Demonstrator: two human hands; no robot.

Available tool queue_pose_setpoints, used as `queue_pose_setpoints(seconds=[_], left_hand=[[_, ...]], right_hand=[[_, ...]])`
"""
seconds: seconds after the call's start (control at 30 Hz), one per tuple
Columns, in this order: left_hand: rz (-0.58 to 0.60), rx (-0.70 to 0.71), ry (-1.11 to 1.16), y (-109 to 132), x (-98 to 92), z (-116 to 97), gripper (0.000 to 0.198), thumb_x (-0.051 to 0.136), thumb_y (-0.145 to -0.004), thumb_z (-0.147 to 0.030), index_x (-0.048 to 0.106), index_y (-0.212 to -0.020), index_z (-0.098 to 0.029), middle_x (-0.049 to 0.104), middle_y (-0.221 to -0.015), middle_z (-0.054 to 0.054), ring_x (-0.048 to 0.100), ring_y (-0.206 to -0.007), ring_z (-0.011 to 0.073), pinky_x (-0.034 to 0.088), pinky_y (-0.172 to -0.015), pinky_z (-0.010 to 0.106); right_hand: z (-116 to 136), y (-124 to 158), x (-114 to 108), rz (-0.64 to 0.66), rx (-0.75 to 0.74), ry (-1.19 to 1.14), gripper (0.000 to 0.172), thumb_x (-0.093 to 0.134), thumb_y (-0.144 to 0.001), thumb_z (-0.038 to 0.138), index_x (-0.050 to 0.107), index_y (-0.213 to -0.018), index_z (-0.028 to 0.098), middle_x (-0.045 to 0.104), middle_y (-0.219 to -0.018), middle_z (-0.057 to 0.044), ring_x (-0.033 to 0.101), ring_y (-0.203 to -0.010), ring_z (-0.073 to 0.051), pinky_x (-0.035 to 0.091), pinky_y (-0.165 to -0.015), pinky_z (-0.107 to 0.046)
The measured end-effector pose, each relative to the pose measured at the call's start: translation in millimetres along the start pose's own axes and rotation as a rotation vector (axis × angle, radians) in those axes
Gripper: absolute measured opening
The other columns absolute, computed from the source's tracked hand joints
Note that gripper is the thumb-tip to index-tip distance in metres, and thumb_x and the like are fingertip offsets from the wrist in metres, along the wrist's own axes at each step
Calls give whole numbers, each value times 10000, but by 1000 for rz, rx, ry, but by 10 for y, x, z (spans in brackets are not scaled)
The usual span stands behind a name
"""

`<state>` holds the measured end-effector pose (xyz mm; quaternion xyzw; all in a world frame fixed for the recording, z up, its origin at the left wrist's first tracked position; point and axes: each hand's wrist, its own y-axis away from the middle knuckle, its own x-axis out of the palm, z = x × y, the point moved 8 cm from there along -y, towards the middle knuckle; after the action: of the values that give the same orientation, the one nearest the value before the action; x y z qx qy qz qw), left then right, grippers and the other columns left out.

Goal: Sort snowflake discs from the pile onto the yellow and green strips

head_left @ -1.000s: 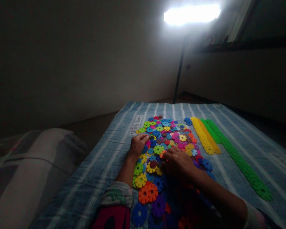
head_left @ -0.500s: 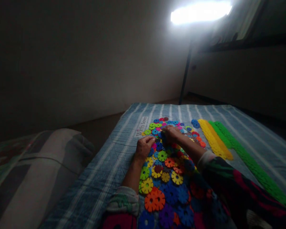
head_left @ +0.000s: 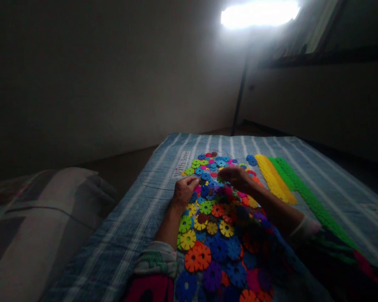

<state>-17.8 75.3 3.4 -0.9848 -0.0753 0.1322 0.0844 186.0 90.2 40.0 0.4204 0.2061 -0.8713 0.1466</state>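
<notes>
Many notched plastic discs in mixed colours, such as an orange disc and a yellow disc, lie spread on a blue striped cloth. My left hand is over the left edge of the discs, its thumb and fingers pinched; what is between them is too small to make out. My right hand hovers over the far part of the pile, its fingers pointing left and close together; shadow hides whether it holds anything. The two hands are apart.
Rows of yellow discs and green discs lie to the right, with a few blue discs at their far end. A bright lamp stands behind on a dark pole. A folded blanket is at the left.
My right hand has moved slightly right, away from my left hand. My left hand stays pinched over the left edge of the discs. The view has shifted a little.
</notes>
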Motion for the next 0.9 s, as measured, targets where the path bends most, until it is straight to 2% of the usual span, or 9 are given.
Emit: queue_pose_setpoints(seconds=[0.1, 0.2, 0.4, 0.6, 0.73, 0.9], left_hand=[[1, 5, -15, -10, -7, -13, 278, 680, -677, -439, 773, -770, -193, 769, -883, 72, 688, -933, 262, 499, -921, 382], [-5, 0, -24, -29, -15, -6, 316, 683, -657, -464, 773, -776, -185, 770, -879, 70, 689, -936, 271, 502, -926, 386], [-10, -4, -34, -84, -29, -20, 305, 690, -642, -463, 776, -781, -205, 778, -900, 64, 693, -954, 278, 504, -943, 394], [-14, -41, -50, -118, -42, -12, 304, 706, -625, -445, 784, -815, -222, 781, -931, 58, 691, -988, 280, 491, -981, 404], [-15, 17, -73, -79, -38, -75, 267, 682, -647, -428, 779, -787, -222, 780, -918, 62, 689, -981, 274, 481, -992, 414], [-14, -5, -50, -39, -30, -33, 277, 672, -651, -421, 774, -794, -206, 777, -920, 79, 694, -945, 260, 500, -946, 405]], right_hand=[[-109, 220, -240, -87, 24, -443, 195, 585, -821, 293, 714, -816, 146, 714, -739, -55, 658, -677, -173, 534, -659, -302], [-196, 485, -413, -135, 97, -619, 251, 694, -748, 407, 699, -746, 156, 682, -663, -39, 646, -615, -165, 549, -630, -318], [-312, 1200, -529, -216, 281, -700, 346, 779, -676, 481, 719, -804, 166, 664, -647, -11, 622, -527, -150, 531, -526, -298], [-404, 1822, -693, -323, 344, -621, 328, 737, -742, 485, 755, -816, 166, 683, -614, -24, 623, -524, -155, 534, -546, -303], [-402, 1936, -682, -337, 352, -596, 321, 714, -766, 470, 772, -861, 169, 714, -657, -35, 636, -535, -158, 539, -565, -302], [-196, 1784, -412, -226, 283, -552, 297, 633, -820, 401, 779, -950, 177, 765, -825, -67, 679, -655, -182, 543, -599, -292]])
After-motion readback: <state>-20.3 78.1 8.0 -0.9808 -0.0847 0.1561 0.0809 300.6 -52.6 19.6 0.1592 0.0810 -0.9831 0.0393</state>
